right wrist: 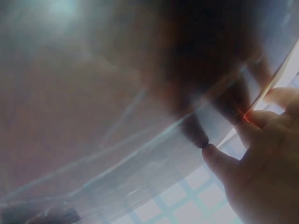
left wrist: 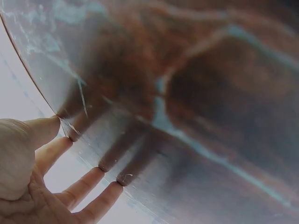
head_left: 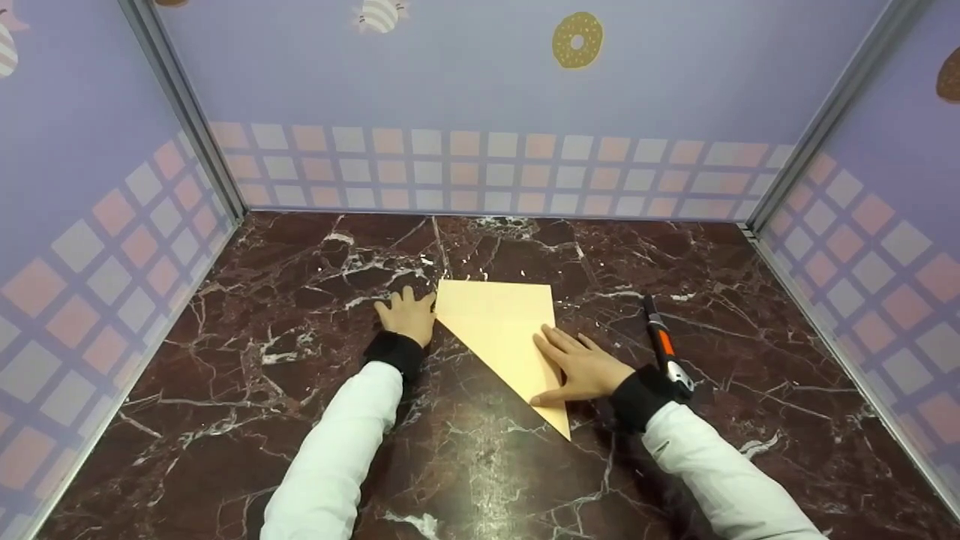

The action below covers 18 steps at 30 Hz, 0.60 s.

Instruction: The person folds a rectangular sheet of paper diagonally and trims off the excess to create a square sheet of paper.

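A pale yellow sheet of paper [head_left: 495,322] lies flat on the dark marbled table, its lower left side one long slanting edge that runs down to a point. My right hand [head_left: 585,365] rests on the paper's right edge with fingers spread, some on the sheet and the rest beside it. Just off the paper's left corner is my left hand [head_left: 409,315], its fingers spread and the thumb side close to that corner. In the left wrist view, the left fingertips [left wrist: 122,183] touch the table top. The right wrist view shows the right hand [right wrist: 266,149] with its fingertips down.
Right of the right hand lies a slim black tool [head_left: 664,345] with an orange band and a silver end. Small white scraps [head_left: 484,275] are scattered behind the paper. Patterned panels [head_left: 487,172] wall in the marbled table [head_left: 247,420] at the back and both sides.
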Available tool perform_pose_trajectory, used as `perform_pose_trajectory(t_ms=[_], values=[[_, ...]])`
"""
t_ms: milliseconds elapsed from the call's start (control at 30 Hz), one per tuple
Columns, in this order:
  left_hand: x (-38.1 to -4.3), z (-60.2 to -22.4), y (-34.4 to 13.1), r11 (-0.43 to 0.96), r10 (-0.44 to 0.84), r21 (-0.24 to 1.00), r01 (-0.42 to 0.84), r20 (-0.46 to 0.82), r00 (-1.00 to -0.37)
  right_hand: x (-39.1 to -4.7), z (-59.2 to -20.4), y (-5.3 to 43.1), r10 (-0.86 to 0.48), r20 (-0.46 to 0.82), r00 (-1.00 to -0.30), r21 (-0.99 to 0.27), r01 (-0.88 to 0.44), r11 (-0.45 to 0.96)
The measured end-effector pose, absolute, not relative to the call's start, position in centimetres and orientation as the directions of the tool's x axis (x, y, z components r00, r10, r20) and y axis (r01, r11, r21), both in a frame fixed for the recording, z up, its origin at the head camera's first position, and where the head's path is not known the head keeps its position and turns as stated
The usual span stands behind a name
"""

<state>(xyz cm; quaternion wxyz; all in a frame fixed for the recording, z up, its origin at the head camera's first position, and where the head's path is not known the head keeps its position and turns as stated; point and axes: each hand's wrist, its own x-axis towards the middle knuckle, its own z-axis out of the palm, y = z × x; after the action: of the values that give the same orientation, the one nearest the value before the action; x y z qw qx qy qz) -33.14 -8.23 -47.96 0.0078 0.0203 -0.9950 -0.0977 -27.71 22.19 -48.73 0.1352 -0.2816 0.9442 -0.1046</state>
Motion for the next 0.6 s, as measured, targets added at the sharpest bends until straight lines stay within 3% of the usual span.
perform_pose_trajectory(t_ms=[600], values=[[-32.0, -48.0, -5.9, 0.984, 0.01, 0.176, 0.011, 0.007, -1.0, -27.8, -48.8, 22.1, -0.552, -0.212, -0.806, -0.281, -0.491, 0.824]])
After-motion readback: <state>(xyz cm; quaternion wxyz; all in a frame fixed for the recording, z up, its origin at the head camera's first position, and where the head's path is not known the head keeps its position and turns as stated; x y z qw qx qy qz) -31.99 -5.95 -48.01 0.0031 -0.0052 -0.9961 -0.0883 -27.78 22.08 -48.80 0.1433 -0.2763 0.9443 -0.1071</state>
